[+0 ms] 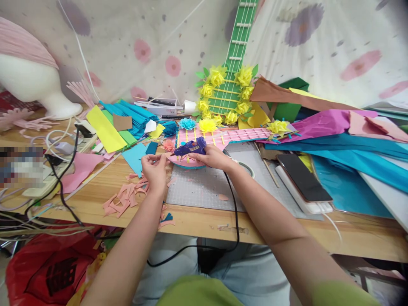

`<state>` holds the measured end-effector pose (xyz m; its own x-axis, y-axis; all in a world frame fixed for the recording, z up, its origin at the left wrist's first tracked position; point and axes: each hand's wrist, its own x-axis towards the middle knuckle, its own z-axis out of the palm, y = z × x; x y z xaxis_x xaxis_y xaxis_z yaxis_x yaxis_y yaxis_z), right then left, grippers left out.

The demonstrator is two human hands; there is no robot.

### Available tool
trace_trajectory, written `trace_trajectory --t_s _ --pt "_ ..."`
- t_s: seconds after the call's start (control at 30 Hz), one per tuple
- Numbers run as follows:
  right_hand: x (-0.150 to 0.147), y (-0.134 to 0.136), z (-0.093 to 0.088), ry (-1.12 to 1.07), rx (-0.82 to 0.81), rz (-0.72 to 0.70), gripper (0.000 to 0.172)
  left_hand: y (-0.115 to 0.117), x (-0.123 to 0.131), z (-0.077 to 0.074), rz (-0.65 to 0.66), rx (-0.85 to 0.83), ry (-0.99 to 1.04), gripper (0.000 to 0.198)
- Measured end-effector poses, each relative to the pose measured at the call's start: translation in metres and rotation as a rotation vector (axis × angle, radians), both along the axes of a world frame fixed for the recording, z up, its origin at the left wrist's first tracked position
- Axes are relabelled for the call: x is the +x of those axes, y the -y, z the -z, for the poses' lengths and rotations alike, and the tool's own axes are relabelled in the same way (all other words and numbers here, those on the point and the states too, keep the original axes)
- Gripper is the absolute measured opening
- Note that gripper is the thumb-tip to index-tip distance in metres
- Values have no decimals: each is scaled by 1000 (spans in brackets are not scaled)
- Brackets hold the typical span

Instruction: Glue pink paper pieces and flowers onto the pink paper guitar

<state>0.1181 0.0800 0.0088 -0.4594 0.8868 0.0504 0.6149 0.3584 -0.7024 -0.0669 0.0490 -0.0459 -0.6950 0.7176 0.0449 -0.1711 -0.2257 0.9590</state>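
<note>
Purple glue gun sits gripped in the right hand, nozzle beside peach paper pinched in the left hand.

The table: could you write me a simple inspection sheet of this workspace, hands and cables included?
Surface: wooden table, grey mat on top.
Job's things: pink guitar, glue gun, small pink piece.
Clutter: pink scraps, coloured paper, phone.
Hands: left hand pinches the pink piece; right hand holds the glue gun.
Cables: the gun's black cable runs over the table's front edge; others tangle at left.
Surroundings: flowered curtain behind, green guitar before it, red bag below left.
</note>
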Motion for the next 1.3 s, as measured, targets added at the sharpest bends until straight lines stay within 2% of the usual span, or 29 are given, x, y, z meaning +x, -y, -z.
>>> trace_trajectory --t_s 0.43,0.73,0.93,1.1,1.3 --pt "1 -5 4 -69 3 -12 52 0 0 1 -3 8 -20 31" --pt "1 -6 4 -49 43 46 52 0 -2 3 -6 16 -19 31" --pt "0 -3 3 -70 3 -22 47 0 -4 3 -15 17 -26 30" --pt "-2 0 3 -71 -1 -8 43 0 -2 0 -29 -13 -11 29" --pt "-2 0 2 -82 10 -32 46 -2 -5 6 -21 3 -18 31"
